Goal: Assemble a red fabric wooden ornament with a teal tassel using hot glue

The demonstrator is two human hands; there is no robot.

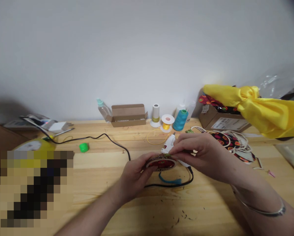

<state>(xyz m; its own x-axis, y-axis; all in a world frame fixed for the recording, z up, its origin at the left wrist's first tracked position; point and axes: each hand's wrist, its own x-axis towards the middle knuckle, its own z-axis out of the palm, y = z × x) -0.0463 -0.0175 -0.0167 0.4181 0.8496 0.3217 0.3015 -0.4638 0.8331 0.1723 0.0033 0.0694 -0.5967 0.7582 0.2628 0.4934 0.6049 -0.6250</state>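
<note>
My left hand point(134, 173) grips a small round piece point(163, 164) with dark red patterned fabric and a pale rim, tilted above the table. My right hand point(205, 155) is closed in a pinch at the upper edge of that piece, by a bit of green. What lies between those fingertips is too small to make out. Just behind both hands is a white glue gun point(169, 143), partly covered by them. Below the round piece a blue tassel point(168, 180) shows, near the black cord point(170, 186).
At the back stand an open cardboard box point(129, 122), a spray bottle point(103, 109), thread spools point(167, 122) and a blue thread cone point(180, 120). Right are pale hoops with fabric point(231, 141) and a carton point(222, 121) under yellow satin point(269, 108). A green cap point(83, 147) lies left.
</note>
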